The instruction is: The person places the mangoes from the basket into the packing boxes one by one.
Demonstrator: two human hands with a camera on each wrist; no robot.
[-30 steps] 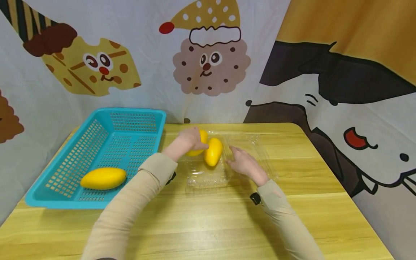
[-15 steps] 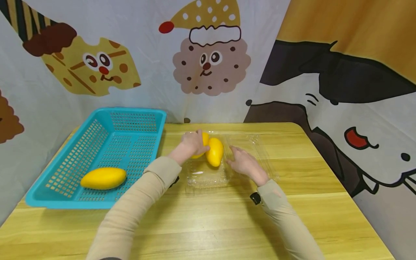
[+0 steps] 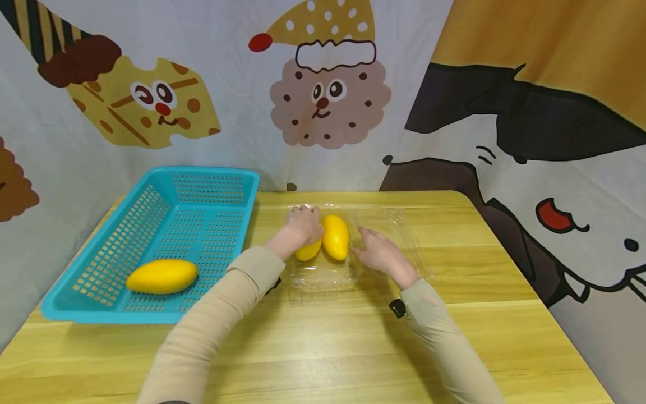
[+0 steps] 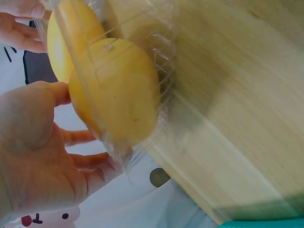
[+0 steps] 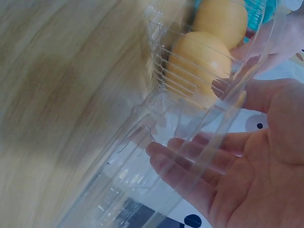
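Observation:
In the head view my left hand (image 3: 303,225) holds a yellow mango (image 3: 309,251) inside the left part of a clear plastic clamshell box (image 3: 323,279). The left wrist view has its thumb against that mango (image 4: 116,90), with the fingers curved at its far side by the box wall. A second mango (image 3: 335,238) lies beside it in the same half, close to touching. My right hand (image 3: 381,255) rests at the box's hinge side, over the opened lid (image 3: 404,235). Seen from the right wrist, its relaxed fingers (image 5: 185,173) touch the clear plastic, thumb at the rim.
A turquoise mesh basket (image 3: 247,210) stands at the left of the wooden table (image 3: 323,348). One more mango (image 3: 162,276) lies in its near end. Behind the table hangs a printed cartoon curtain (image 3: 333,168).
My left hand has shifted slightly right with its mango, which now sits lower and straighter in the box. The second mango has moved slightly right. My right hand has stayed in place.

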